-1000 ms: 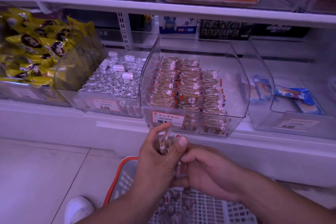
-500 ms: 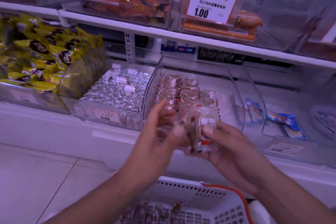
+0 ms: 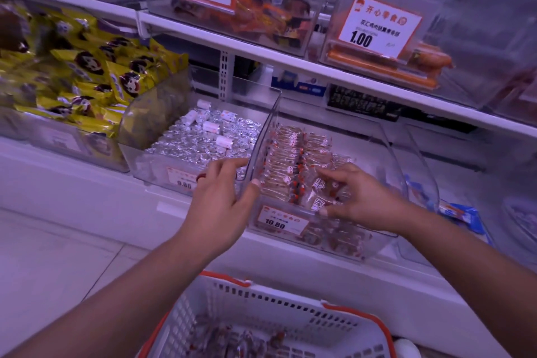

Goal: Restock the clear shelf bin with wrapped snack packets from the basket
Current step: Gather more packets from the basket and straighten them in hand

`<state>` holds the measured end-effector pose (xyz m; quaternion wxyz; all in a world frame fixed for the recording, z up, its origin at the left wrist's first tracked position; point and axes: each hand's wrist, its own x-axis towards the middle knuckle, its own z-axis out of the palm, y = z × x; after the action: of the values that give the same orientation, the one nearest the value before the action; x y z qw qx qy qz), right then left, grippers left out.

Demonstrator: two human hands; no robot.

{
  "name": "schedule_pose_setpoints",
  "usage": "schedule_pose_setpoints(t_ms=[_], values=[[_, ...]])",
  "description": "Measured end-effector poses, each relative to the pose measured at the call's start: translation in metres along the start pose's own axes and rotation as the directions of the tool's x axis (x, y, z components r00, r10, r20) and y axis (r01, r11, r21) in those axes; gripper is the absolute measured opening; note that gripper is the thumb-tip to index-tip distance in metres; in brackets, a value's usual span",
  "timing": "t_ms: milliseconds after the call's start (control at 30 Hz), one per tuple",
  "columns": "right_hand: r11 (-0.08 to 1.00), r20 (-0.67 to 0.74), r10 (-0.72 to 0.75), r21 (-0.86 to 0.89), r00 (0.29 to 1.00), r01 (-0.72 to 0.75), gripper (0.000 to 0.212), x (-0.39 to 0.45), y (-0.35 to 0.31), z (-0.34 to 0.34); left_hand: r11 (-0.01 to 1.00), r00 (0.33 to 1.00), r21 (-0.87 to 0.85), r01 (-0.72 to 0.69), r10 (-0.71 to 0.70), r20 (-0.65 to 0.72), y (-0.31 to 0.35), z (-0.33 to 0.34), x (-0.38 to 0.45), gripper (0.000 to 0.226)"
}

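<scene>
Right hand (image 3: 360, 197) inside the clear shelf bin (image 3: 386, 171), fingers curled round a small bunch of wrapped snack packets (image 3: 322, 193) at the front right of the stack; exact number pinched hard to tell through the blur. Left hand (image 3: 223, 197) spread and loose, thumb on the bin's left wall, fingers reaching over toward the silver-sweet bin (image 3: 200, 142), holding nothing. Rows already stocked run front to back, long axis away from the body, filling left and centre; free room lies right and rear, nearer the right hand. Basket (image 3: 261, 308) directly below both arms, more packets in its bottom; yellow bags (image 3: 87, 75) well off to the left.
</scene>
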<state>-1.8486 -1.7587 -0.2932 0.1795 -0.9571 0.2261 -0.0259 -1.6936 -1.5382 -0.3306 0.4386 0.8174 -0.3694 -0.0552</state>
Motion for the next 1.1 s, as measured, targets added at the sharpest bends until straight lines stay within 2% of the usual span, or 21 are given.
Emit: schedule_pose_setpoints(t_ms=[200,400,500,600,700,833,967,1033,1100], values=[[0.999,0.000,-0.040,-0.001,0.999,0.040,0.085,-0.004,-0.007,0.001,1.000,0.999,0.023,0.004,-0.005,0.036,0.003,-0.001,-0.001,0.047],[0.996,0.159,-0.083,0.033,0.984,0.078,0.062,-0.001,-0.004,-0.004,0.999,0.999,0.048,-0.020,0.019,0.027,0.006,0.001,-0.002,0.047],[0.993,0.230,-0.029,0.117,0.973,0.002,0.062,0.000,0.002,-0.007,0.999,0.999,0.034,-0.032,0.032,0.008,0.008,-0.001,-0.001,0.046],[0.966,0.216,0.041,0.242,0.976,-0.094,0.060,0.005,0.004,-0.007,0.999,0.999,0.026,-0.037,0.037,0.001,0.010,0.000,0.000,0.046],[0.999,0.168,0.001,0.052,0.986,-0.010,0.051,0.012,-0.001,0.000,0.999,0.999,0.022,-0.033,0.033,-0.007,0.012,0.001,-0.001,0.046],[0.983,0.089,0.040,-0.181,0.995,-0.024,0.068,0.021,-0.008,0.005,0.999,0.999,0.024,-0.032,0.032,-0.013,0.013,0.002,-0.001,0.047],[0.992,0.038,-0.004,-0.129,0.999,0.009,0.081,0.014,-0.004,0.007,0.999,0.999,0.031,-0.032,0.033,-0.013,0.013,0.000,0.000,0.047],[0.987,0.055,-0.045,-0.153,0.997,0.053,0.072,0.006,0.002,0.009,0.999,0.999,0.033,-0.034,0.035,-0.018,0.012,0.000,0.000,0.048],[0.976,0.089,-0.025,-0.214,0.996,0.044,0.064,0.000,0.009,0.010,0.999,0.999,0.038,-0.033,0.034,-0.018,0.012,0.000,0.000,0.048]])
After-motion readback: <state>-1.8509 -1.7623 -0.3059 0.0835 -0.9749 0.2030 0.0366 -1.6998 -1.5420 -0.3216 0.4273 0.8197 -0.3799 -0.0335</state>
